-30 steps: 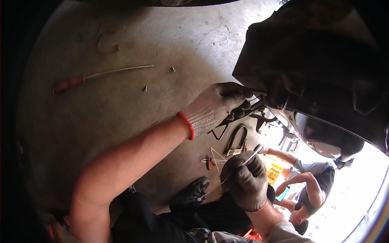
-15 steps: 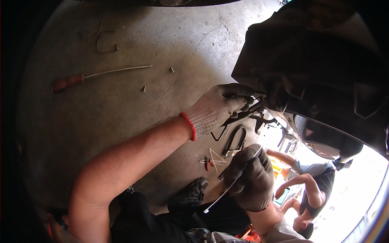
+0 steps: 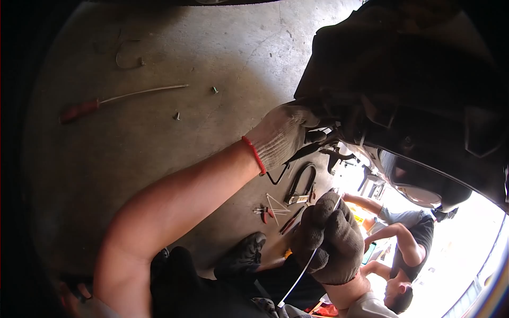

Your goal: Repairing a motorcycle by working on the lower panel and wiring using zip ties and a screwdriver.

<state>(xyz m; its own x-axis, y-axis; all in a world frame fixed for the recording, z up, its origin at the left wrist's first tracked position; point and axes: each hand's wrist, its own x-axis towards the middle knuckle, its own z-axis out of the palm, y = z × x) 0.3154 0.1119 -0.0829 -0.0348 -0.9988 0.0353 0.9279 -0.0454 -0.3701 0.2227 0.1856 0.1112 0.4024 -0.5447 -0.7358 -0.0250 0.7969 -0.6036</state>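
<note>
My left hand [image 3: 289,132], in a grey knitted glove with a red cuff, reaches into the dark plastic underside of a vehicle [image 3: 392,69], fingers curled on something partly hidden by shadow. My right hand [image 3: 331,238], in a dirtier grey glove, is closed around a long white cable tie [image 3: 295,286], whose ends stick out above and below the fist. Beyond that fist, more white ties [image 3: 278,208] lie on the concrete floor beside red-handled pliers [image 3: 266,214].
A red-handled screwdriver [image 3: 79,112], small fasteners [image 3: 214,90], a thin hook-shaped piece [image 3: 127,63] and a black U-lock [image 3: 301,183] lie on the floor [image 3: 143,143]. My shoe [image 3: 244,252] is below. Another person [image 3: 408,244] is at the bright right, near a yellow object.
My left hand has moved slightly up and deeper under the plastic. My right fist has turned, and the cable tie's lower end hangs further down. The view has shifted a little.
</note>
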